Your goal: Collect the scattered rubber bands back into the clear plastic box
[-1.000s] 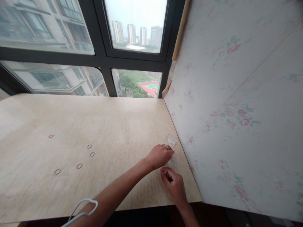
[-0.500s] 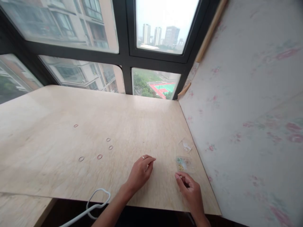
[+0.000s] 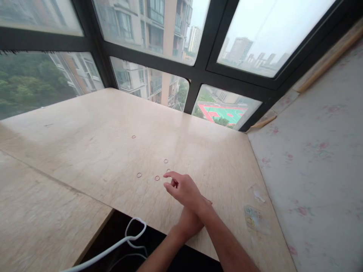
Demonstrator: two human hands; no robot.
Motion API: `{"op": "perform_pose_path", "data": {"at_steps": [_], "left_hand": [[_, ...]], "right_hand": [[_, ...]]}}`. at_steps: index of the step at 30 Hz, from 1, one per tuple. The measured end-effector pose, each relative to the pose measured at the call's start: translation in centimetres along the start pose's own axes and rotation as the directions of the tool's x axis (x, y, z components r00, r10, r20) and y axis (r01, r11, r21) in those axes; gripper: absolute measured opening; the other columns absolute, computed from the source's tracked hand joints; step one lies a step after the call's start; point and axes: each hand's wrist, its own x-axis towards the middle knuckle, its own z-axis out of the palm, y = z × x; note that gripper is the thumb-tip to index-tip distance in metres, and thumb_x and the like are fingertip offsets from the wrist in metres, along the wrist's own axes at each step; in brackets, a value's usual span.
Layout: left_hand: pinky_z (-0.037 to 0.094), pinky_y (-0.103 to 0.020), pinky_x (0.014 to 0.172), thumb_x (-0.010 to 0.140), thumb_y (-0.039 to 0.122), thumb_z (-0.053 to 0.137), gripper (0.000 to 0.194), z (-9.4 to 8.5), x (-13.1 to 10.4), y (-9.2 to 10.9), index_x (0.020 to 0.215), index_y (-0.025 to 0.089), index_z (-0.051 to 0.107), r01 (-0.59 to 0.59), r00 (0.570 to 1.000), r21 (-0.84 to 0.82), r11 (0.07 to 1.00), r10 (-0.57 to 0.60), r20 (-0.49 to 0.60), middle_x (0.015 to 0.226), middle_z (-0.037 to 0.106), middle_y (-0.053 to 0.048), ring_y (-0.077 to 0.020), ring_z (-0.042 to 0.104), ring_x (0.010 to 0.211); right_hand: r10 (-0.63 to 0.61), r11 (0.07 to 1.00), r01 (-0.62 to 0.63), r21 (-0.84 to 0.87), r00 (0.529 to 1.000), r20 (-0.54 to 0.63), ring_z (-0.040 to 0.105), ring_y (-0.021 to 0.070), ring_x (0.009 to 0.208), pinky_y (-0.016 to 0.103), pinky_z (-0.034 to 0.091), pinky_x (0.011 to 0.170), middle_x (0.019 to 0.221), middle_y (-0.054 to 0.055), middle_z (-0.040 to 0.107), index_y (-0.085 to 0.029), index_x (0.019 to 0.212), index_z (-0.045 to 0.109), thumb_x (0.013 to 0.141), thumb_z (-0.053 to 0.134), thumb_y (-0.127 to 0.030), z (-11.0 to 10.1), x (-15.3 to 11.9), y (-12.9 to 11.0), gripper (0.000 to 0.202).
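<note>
right hand point(image 3: 184, 189): crosses over the left wrist, reaches left and far; index finger and thumb stretched out and parted, other fingers loosely curled, nothing held
left hand point(image 3: 189, 222): lies under the right forearm near the table's near edge, mostly hidden; cannot tell how far open it is or whether it holds anything
red ring point(image 3: 157, 178): flat on the table, just left of the right fingertips, not touched
ring behind fingertip point(image 3: 168, 170): just past the right index tip, partly hidden
far ring point(image 3: 166, 161): a little farther out than the fingertips
left ring point(image 3: 138, 175): left of the red ring, apart from it
lone ring point(image 3: 133, 136): well apart, far and left
clear box point(image 3: 253, 218): right of both hands, near the wall, small coloured pieces inside
clear lid point(image 3: 256, 193): just beyond the box, near the wall
table point(image 3: 85, 151): pale wood-grain top
white cable point(image 3: 124, 240): loops below the near table edge, left of the arms
</note>
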Motion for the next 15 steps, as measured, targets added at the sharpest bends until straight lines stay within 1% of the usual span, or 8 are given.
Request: {"op": "perform_pose_path", "data": {"at_steps": [1, 2, 3, 4, 6, 8, 11, 15], "left_hand": [[0.046, -0.043, 0.094, 0.088, 0.022, 0.047, 0.021, 0.1, -0.1, -0.3, 0.102, 0.024, 0.061, -0.012, 1.0, -0.015, 1.0, 0.012, -0.007, 0.105, 0.064, -0.009, -0.0242, 0.058, 0.1], [0.045, -0.043, 0.094, 0.088, 0.022, 0.047, 0.02, 0.2, -0.2, -0.5, 0.101, 0.023, 0.062, -0.026, 1.0, -0.033, 0.999, 0.025, -0.013, 0.104, 0.064, -0.008, -0.0236, 0.058, 0.1], [0.045, -0.043, 0.094, 0.087, 0.022, 0.048, 0.019, 0.2, -0.3, -0.7, 0.1, 0.022, 0.063, -0.034, 0.999, -0.056, 0.998, 0.033, -0.02, 0.103, 0.064, -0.008, -0.0229, 0.058, 0.098], [0.045, -0.042, 0.093, 0.087, 0.021, 0.049, 0.019, 0.2, -0.3, -0.7, 0.099, 0.021, 0.063, -0.036, 0.999, -0.084, 0.996, 0.033, -0.03, 0.101, 0.064, -0.007, -0.022, 0.058, 0.096], [0.047, -0.039, 0.09, 0.086, 0.021, 0.051, 0.017, 0.1, -0.2, -0.7, 0.097, 0.02, 0.064, -0.029, 0.998, -0.159, 0.987, 0.022, -0.051, 0.098, 0.064, -0.007, -0.0204, 0.059, 0.092], [0.047, -0.038, 0.087, 0.086, 0.022, 0.052, 0.016, -0.2, -0.2, -0.3, 0.097, 0.019, 0.064, -0.024, 0.997, -0.205, 0.978, 0.009, -0.073, 0.096, 0.065, -0.007, -0.0199, 0.059, 0.09], [0.047, -0.04, 0.088, 0.085, 0.022, 0.052, 0.018, -0.6, -0.2, 0.2, 0.097, 0.018, 0.064, -0.025, 0.997, -0.204, 0.979, 0.009, -0.077, 0.097, 0.065, -0.008, -0.021, 0.059, 0.091], [0.047, -0.04, 0.088, 0.085, 0.024, 0.051, 0.019, -0.5, -0.3, 0.3, 0.098, 0.019, 0.064, -0.035, 0.998, -0.168, 0.985, 0.026, -0.052, 0.097, 0.065, -0.008, -0.0215, 0.059, 0.091]], "right_hand": [[0.011, 0.983, 0.005, -0.182, 0.996, 0.088, 0.061, 0.0149, 0.071, 0.024, 0.044, 0.065, 0.074, 0.0, 0.064, -0.024, 0.116, 0.06, 0.087, 0.051, -0.025, 0.8, 1.5, -0.3, 0.03], [0.029, 0.959, 0.013, -0.285, 0.99, 0.14, 0.062, 0.018, 0.075, 0.026, 0.045, 0.066, 0.08, 0.003, 0.066, -0.022, 0.114, 0.061, 0.086, 0.051, -0.023, 1.7, 2.8, -0.5, 0.03], [0.048, 0.932, 0.019, -0.363, 0.984, 0.173, 0.063, 0.021, 0.078, 0.028, 0.045, 0.065, 0.084, 0.006, 0.067, -0.02, 0.111, 0.062, 0.084, 0.051, -0.023, 2.5, 3.8, -0.6, 0.029], [0.057, 0.915, 0.025, -0.402, 0.98, 0.191, 0.064, 0.0234, 0.08, 0.03, 0.045, 0.065, 0.087, 0.009, 0.067, -0.018, 0.108, 0.062, 0.084, 0.051, -0.023, 3.2, 4.6, -0.6, 0.027], [0.065, 0.895, 0.035, -0.445, 0.976, 0.207, 0.064, 0.0256, 0.081, 0.032, 0.046, 0.065, 0.089, 0.013, 0.067, -0.016, 0.104, 0.062, 0.085, 0.049, -0.023, 4.2, 5.4, -0.6, 0.024], [0.065, 0.873, 0.051, -0.486, 0.973, 0.22, 0.065, 0.0263, 0.083, 0.033, 0.046, 0.066, 0.09, 0.013, 0.068, -0.016, 0.104, 0.061, 0.088, 0.047, -0.025, 4.6, 5.7, -0.5, 0.023], [0.056, 0.851, 0.077, -0.52, 0.97, 0.235, 0.065, 0.0264, 0.084, 0.033, 0.047, 0.068, 0.09, 0.013, 0.068, -0.017, 0.099, 0.061, 0.091, 0.046, -0.029, 4.6, 5.5, -0.3, 0.022], [0.05, 0.844, 0.084, -0.53, 0.971, 0.233, 0.066, 0.0256, 0.08, 0.032, 0.047, 0.066, 0.086, 0.013, 0.069, -0.015, 0.094, 0.063, 0.089, 0.049, -0.028, 4.7, 5.0, 0.0, 0.019]]}}
